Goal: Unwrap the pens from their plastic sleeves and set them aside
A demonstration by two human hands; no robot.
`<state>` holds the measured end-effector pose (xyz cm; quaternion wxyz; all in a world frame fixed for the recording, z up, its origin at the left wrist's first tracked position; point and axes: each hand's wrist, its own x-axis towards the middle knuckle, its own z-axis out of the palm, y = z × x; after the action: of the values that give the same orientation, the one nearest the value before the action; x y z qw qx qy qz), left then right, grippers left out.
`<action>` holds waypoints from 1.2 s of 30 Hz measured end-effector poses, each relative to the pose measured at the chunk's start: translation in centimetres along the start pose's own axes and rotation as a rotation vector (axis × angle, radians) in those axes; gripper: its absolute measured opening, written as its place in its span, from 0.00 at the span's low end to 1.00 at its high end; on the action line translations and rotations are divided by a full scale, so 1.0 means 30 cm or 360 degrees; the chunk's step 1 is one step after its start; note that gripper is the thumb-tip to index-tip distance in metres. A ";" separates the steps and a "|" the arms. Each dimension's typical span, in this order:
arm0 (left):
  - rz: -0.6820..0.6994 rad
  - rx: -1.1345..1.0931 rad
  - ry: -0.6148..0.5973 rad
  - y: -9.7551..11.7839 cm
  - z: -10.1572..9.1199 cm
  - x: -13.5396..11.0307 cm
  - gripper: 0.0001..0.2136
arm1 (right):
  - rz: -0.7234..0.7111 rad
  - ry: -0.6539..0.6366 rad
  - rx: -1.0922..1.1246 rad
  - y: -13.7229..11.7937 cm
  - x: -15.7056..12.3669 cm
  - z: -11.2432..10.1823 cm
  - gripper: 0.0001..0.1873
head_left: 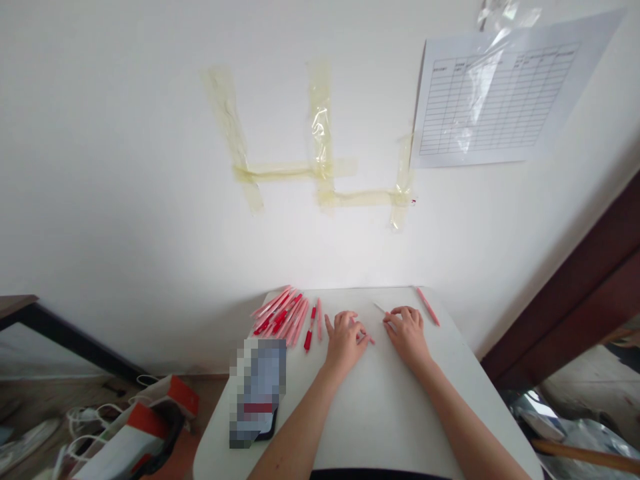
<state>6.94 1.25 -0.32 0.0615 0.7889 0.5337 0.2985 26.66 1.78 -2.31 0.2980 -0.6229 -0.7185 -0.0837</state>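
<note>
My left hand point(345, 343) is over the middle of the white table, its fingers curled round a slim pink pen part point(371, 341) whose end sticks out to the right. Close by on the right, my right hand point(407, 333) pinches a thin whitish stick like a pen refill point(379, 307), its tip pointing away to the upper left. Left of my left hand lie a pink pen barrel point(319, 320) and a red pen point(310, 330). Beyond my right hand, a single pink pen point(428, 307) rests near the table's far right corner.
A heap of pink and red pens point(287, 317) lies at the table's far left. Nearer me is a pixelated phone-like object point(265, 380). The table point(380, 427) meets a white wall with yellowed tape point(321, 127) and a printed sheet point(480, 100). Boxes and cables lie on the left floor.
</note>
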 end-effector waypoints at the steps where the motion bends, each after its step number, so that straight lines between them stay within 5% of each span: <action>1: 0.0009 -0.0007 0.0002 0.004 0.001 -0.002 0.07 | -0.0003 0.0003 -0.0003 0.000 0.000 0.000 0.09; 13: 0.0003 0.0030 0.0005 0.007 0.021 -0.010 0.09 | -0.0045 0.0064 0.0012 0.012 -0.002 0.016 0.09; 22: -0.0043 0.0150 0.0186 0.025 0.024 -0.012 0.18 | -0.0053 0.0070 0.0017 0.010 -0.001 0.016 0.09; 36: -0.0054 0.0194 0.0088 0.038 0.022 -0.009 0.11 | -0.0012 0.0036 0.0013 0.008 -0.001 0.016 0.09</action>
<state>8.14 0.68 -0.50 0.0036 0.7735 0.5656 0.2860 26.73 2.04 -2.77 0.3084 -0.6180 -0.7176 -0.0890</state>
